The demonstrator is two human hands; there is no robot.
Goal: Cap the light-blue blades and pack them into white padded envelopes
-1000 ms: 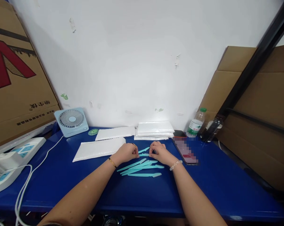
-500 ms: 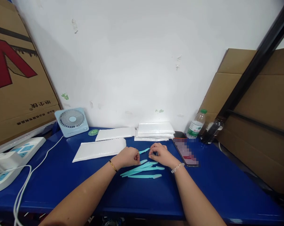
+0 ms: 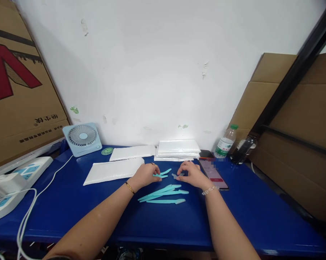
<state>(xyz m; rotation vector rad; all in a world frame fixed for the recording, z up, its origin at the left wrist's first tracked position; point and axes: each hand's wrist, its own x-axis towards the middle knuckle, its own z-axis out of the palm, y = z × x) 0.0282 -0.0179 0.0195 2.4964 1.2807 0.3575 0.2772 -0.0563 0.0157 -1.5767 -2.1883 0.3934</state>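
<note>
My left hand (image 3: 146,174) is closed at thumb and fingertips on a teal eyebrow razor (image 3: 163,176), its head pointing right. Another teal razor (image 3: 167,172) lies just behind it, partly hidden by my fingers. In front of both hands, several teal razors rest in a loose fan (image 3: 163,193), with a single razor (image 3: 165,201) nearest the table's front edge. My right hand (image 3: 192,174) hovers low, thumb and fingers curved but apart. Small clear plastic pieces (image 3: 174,176), like blade covers, lie by its thumb and fingertips.
White padded envelopes (image 3: 114,171) lie at back left, with a stack (image 3: 178,147) by the wall. A phone (image 3: 214,175) and bottles (image 3: 225,142) stand right. A blue fan (image 3: 83,139) and power strip (image 3: 35,169) occupy the left of the blue table (image 3: 163,227).
My left hand has moved back from the fanned razors, bringing one beside the razor behind. My right hand has shifted slightly right, uncovering the clear pieces.
</note>
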